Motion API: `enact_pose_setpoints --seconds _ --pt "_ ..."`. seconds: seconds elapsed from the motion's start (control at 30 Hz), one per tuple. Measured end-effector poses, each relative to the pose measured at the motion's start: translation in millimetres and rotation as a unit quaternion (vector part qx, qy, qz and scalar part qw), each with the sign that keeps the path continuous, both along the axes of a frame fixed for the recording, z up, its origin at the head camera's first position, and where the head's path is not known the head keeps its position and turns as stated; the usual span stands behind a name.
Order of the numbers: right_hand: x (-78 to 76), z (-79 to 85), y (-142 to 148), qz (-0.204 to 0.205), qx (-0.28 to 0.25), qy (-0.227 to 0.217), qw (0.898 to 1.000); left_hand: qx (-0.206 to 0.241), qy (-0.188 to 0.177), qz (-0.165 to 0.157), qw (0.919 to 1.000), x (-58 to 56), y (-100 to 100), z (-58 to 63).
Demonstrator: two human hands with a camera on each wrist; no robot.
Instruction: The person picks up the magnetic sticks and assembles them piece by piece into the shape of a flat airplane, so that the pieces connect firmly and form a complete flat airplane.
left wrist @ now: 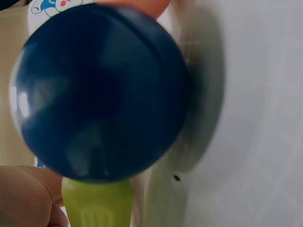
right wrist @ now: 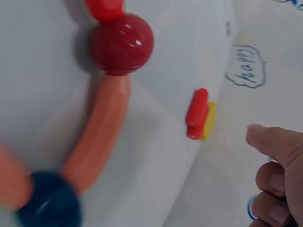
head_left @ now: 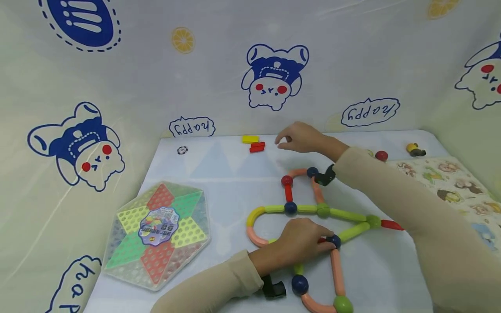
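My left hand [head_left: 297, 245] pinches a dark blue ball [head_left: 333, 241] between thumb and fingertips. Between those fingers shows a bit of a red rod [head_left: 322, 240], its rest hidden. The ball belongs to a figure of rods and balls, with a green rod [head_left: 354, 232] and a pink rod [head_left: 337, 271] meeting it. Close in the left wrist view looms another blue ball [left wrist: 102, 94] on a green rod [left wrist: 97, 203]. My right hand [head_left: 301, 138] hovers with loosely bent fingers, holding nothing, just right of two short red rods [head_left: 257, 147] and a yellow piece [head_left: 250, 139].
A hexagonal board [head_left: 156, 234] with a coloured star lies at the left. At the back left is a small round chip [head_left: 182, 150]. A red ball [head_left: 381, 155], a yellow-and-black figure [head_left: 415, 149] and a patterned sheet [head_left: 450, 182] are at the right.
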State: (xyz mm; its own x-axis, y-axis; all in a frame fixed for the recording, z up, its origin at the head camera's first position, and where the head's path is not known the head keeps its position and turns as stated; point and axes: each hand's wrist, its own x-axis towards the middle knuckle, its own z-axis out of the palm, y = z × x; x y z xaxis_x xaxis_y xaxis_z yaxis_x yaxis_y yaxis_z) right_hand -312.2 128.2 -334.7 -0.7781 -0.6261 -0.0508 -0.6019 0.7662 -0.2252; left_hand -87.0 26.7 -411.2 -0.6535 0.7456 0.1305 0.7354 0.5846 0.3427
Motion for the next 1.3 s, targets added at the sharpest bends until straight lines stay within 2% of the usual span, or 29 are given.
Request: enact_pose_setpoints --seconds 0.13,0.3,0.5,0.67,0.83,0.97,1.13,1.3 --pt "-26.5 -15.3 -26.8 -0.012 0.029 -0.024 0.999 0.002 0.003 -0.013 0.9999 3.0 6.9 -0.5" --pt "-45.1 -31.9 -43.8 -0.026 0.053 -0.046 0.997 0.006 0.005 -0.023 0.9997 4.8 12.1 -1.2" --pt "-52.5 -49.2 -45.3 -0.054 0.064 -0.07 0.994 0.008 0.004 -0.033 0.9994 6.6 16.8 -2.2" --pt "-46.6 -52.2 -39.3 -0.061 0.068 -0.074 0.993 0.009 -0.008 -0.038 0.9992 6.9 16.7 -0.4" --pt "-30.4 -38.1 -29.3 -0.027 0.08 -0.05 0.995 0.012 -0.008 -0.034 0.9993 4.0 13.0 1.4" --pt "-8.1 -19.0 -5.9 -0.002 0.082 -0.014 0.997 0.017 -0.01 -0.036 0.9992 1.9 10.8 1.3" --pt "35.3 1.2 42.6 -0.001 0.074 0.031 0.997 0.018 -0.021 -0.023 0.9993 -0.1 5.7 0.1" --pt "87.4 5.2 105.1 -0.03 0.065 0.03 0.997 0.021 -0.023 -0.005 0.9995 -1.8 -0.2 -1.1"
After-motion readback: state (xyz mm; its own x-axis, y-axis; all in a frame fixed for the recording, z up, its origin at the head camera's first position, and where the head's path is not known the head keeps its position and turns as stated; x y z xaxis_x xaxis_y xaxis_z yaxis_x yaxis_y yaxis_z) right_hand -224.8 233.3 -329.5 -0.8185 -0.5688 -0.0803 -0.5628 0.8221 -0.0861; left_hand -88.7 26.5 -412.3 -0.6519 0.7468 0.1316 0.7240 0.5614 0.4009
